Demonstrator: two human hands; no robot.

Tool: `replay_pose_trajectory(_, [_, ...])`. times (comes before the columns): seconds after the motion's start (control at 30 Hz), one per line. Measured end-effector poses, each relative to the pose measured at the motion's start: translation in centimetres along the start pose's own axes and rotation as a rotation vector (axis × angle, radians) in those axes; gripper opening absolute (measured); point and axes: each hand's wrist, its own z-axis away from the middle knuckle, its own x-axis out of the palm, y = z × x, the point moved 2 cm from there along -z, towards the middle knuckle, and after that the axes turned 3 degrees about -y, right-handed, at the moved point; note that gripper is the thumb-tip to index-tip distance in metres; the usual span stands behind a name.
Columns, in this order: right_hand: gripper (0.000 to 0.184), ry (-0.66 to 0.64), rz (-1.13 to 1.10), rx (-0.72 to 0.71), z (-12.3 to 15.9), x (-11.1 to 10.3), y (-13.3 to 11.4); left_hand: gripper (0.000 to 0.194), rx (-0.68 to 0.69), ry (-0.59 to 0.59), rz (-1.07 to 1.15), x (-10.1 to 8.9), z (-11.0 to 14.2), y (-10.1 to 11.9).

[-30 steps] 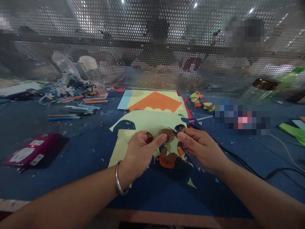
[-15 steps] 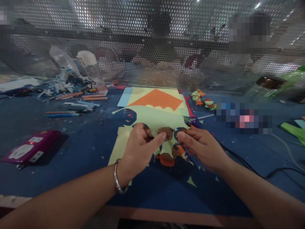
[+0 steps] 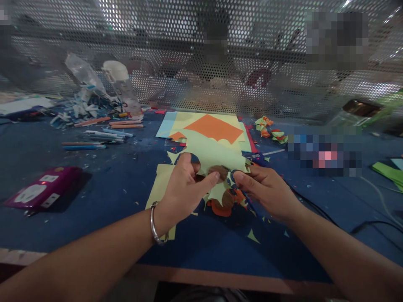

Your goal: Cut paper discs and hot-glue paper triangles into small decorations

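Observation:
My left hand (image 3: 181,191), a silver bangle on its wrist, pinches a light green paper sheet (image 3: 214,149) with scalloped, cut edges. Beside its thumb is a brown patch; I cannot tell whether this is a disc or fingers seen through a hole. At the sheet's right edge my right hand (image 3: 262,186) is closed round small scissors (image 3: 227,169), whose thin dark tip meets the paper while the rest is mostly hidden. Below the hands lie orange paper pieces (image 3: 222,209) and green scraps (image 3: 253,236).
Behind are stacked coloured sheets with an orange piece (image 3: 214,126) on top. Pens (image 3: 105,136), a clear bottle (image 3: 124,90) and a purple pouch-like object (image 3: 44,191) stand or lie at left. Crumpled paper (image 3: 267,128) and a black cord (image 3: 310,207) are at right. A perforated metal screen (image 3: 176,50) closes the back.
The green sheet has turned and tilted between my hands, and its long left point has swung up. More of the orange piece behind shows. Both hands keep their grip.

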Motion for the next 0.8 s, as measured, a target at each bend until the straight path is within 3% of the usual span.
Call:
replay_pose_trajectory(0.53, [0.046,0.006,0.094,0.000,0.1,-0.2,0.2,0.043,0.010,-0.062,-0.037,-0.2,-0.2,0.3])
replay_pose_trajectory(0.8, [0.048,-0.015,0.127,0.042,0.5,-0.9,-0.2,0.045,0.126,-0.004,-0.099,-1.3,-1.1,-0.8])
